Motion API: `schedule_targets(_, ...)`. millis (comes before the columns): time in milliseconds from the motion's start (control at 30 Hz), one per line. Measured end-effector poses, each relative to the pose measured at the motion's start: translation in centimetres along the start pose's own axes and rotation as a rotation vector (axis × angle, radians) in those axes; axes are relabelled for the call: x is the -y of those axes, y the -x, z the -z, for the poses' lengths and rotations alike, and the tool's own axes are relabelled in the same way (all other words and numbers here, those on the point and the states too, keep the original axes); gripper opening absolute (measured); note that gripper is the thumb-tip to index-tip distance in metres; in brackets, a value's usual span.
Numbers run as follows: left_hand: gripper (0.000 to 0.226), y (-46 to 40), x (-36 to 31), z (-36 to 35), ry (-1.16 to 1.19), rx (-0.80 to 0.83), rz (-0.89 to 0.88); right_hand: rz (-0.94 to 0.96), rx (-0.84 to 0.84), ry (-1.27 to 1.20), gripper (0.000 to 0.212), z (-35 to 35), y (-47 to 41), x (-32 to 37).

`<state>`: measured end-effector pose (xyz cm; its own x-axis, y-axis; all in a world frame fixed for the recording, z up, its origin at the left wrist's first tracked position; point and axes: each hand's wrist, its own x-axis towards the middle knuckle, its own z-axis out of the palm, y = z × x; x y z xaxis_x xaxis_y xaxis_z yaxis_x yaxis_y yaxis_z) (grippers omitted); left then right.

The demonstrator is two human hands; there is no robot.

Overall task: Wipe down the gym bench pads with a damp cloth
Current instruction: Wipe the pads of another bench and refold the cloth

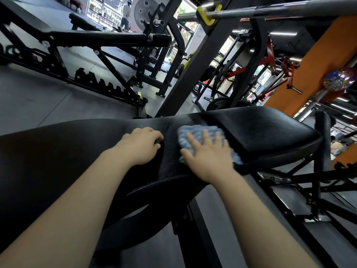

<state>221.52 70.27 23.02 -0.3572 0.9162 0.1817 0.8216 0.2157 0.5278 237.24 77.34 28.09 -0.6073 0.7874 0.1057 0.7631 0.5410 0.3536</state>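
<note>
Head view, looking down over a black gym bench. Right hand (207,153) flat on a blue cloth (201,137), fingers straight and spread, pressing it onto the long back pad (77,151) right at the gap (210,122) before the seat pad (266,130). Left hand (142,146) resting on the same long pad just beside the cloth, fingers curled under; whether gripping anything, cannot tell. Cloth likely soft, light and limp, prone to bunching, so best driven under a flat palm rather than pinched. Pads probably firm and smooth, slick once wet. Near edge of cloth hidden under the palm and blurred at its right side; dampness impossible to judge. Long pad cut off at left edge. Barbell (270,10) overhead, other racks behind, a distant person (126,14) too small to make out
</note>
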Motion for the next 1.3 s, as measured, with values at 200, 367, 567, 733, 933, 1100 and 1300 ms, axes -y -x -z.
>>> schedule_targets(200,0.039,0.0,0.5,-0.1,-0.005,-0.005,0.073,0.27,0.019,0.02,0.057,0.0,-0.6,0.9)
schedule_targets(367,0.045,0.5,0.4,0.0,-0.006,0.05,0.047,0.072,0.07,0.047,0.056,1.3,-6.4,-4.6)
schedule_targets(567,0.048,0.7,0.4,0.3,-0.061,0.078,0.014,-0.156,0.098,-0.001,0.059,1.6,-11.3,-4.6)
schedule_targets(733,0.049,0.4,0.6,0.5,-0.056,0.1,0.017,0.091,0.134,0.008,0.056,0.4,-11.0,2.1)
schedule_targets(933,0.048,0.5,0.7,0.3,-0.031,0.097,0.007,0.289,0.151,0.02,0.056,0.3,-9.4,2.5)
schedule_targets(1100,0.047,0.5,1.2,0.3,-0.026,0.108,-0.025,0.0,0.148,0.039,0.061,1.5,-12.3,-3.7)
schedule_targets(1300,0.05,0.6,1.4,0.3,-0.069,0.113,-0.058,-0.08,0.156,0.005,0.058,1.6,-13.8,-1.0)
